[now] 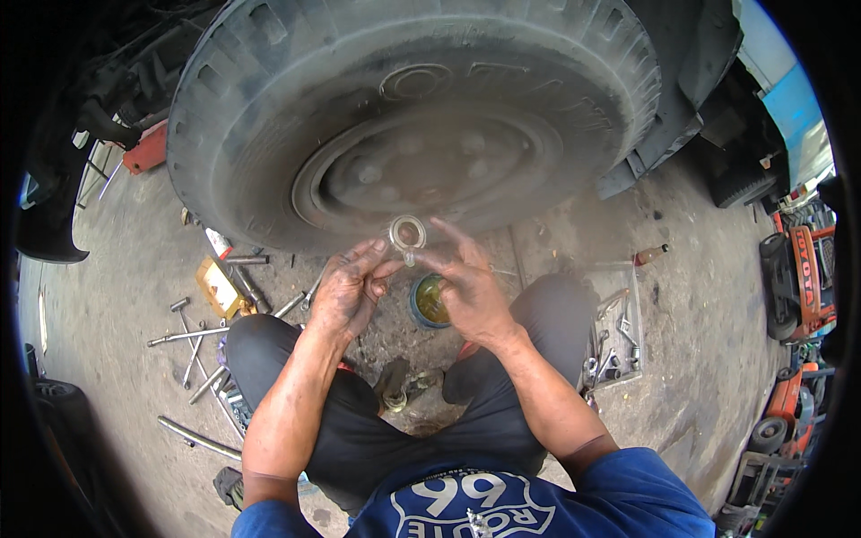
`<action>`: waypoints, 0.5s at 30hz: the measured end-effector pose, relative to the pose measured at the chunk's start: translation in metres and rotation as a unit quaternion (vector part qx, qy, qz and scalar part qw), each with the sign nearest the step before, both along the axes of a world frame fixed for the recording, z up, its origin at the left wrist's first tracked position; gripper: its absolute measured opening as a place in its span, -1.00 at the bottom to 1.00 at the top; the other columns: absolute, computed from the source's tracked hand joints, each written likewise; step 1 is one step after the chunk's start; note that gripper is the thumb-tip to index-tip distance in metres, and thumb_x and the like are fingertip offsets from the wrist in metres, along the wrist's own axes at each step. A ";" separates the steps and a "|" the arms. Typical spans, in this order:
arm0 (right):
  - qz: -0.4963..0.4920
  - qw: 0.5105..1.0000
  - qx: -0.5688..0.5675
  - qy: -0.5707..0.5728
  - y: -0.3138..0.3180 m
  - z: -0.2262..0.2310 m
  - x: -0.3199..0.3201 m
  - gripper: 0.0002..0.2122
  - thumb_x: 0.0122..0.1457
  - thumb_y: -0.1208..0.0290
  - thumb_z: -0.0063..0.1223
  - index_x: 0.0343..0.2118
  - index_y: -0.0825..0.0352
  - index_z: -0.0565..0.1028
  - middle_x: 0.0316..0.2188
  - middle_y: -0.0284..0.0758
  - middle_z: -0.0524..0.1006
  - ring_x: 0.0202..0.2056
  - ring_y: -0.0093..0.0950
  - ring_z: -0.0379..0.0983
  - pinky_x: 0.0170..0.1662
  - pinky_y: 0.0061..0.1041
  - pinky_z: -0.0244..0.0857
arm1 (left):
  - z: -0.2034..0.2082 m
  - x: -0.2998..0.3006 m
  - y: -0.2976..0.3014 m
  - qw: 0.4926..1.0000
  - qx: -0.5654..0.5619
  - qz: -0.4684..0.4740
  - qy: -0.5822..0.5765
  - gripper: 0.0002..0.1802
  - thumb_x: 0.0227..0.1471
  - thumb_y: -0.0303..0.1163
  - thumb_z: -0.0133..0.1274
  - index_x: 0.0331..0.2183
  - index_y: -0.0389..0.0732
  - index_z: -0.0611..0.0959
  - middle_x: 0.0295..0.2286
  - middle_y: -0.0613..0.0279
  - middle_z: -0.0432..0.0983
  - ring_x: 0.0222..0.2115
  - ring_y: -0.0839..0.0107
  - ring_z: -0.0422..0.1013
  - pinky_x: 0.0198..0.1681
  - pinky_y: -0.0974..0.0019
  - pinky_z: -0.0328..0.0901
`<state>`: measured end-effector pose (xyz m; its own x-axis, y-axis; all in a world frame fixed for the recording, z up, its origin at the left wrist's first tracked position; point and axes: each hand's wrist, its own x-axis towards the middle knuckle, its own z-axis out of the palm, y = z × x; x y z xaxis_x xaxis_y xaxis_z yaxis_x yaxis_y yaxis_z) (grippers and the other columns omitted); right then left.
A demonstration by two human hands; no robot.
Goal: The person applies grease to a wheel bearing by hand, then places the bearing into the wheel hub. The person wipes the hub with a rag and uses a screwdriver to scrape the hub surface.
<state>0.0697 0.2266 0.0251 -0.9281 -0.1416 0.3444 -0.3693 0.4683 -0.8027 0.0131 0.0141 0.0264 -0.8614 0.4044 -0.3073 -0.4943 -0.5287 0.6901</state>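
Observation:
A small round metal ring (408,232), like a bearing ring or seal, is held up in front of the big tyre (251,117). My left hand (348,289) is closed, with its thumb and finger pinching the ring's left side. Just right of the ring is my right hand (473,294), its fingers stretched and apart. One of its fingertips reaches the ring's lower edge, where a small pale bit shows; another points up past the right side. Below my hands, a round tub (430,300) of yellow-green grease or fluid stands on the floor between my knees.
Left of me lie a cross-shaped wrench (186,335), metal bars (199,438) and a yellow box (220,285). A clear tray (617,325) with several wrenches sits by my right knee, and a small bottle (651,255) beyond it. Orange forklifts (801,278) line the far right.

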 end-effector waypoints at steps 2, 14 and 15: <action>0.020 0.999 -0.037 0.018 0.001 0.000 -0.002 -0.36 -0.07 0.66 -0.07 0.14 0.04 0.58 0.39 -0.16 0.17 0.36 -0.10 0.08 0.41 -0.11 -0.10 | 0.001 0.001 0.002 1.000 0.007 0.001 -0.003 -0.67 0.31 -0.42 0.04 0.00 -0.45 0.52 -0.12 0.05 0.62 -0.16 0.42 0.62 -0.49 0.60 0.45; -0.063 0.994 0.093 0.005 0.001 0.000 0.001 -0.15 -0.14 0.77 -0.13 0.35 0.07 0.33 0.45 -0.10 0.01 0.45 -0.03 -0.13 0.46 -0.06 -0.24 | -0.001 -0.001 0.007 0.999 0.033 0.003 -0.004 -0.64 0.31 -0.39 0.03 0.03 -0.43 0.52 -0.05 0.03 0.61 -0.07 0.32 0.60 -0.53 0.71 0.51; -0.064 0.992 0.110 0.009 0.001 -0.001 0.000 -0.16 -0.14 0.76 -0.13 0.34 0.02 0.35 0.45 -0.11 0.02 0.42 -0.01 -0.09 0.45 -0.05 -0.21 | -0.001 -0.001 0.007 0.999 0.039 0.004 -0.005 -0.64 0.31 -0.39 0.03 0.03 -0.43 0.52 -0.05 0.02 0.60 -0.07 0.31 0.60 -0.53 0.71 0.51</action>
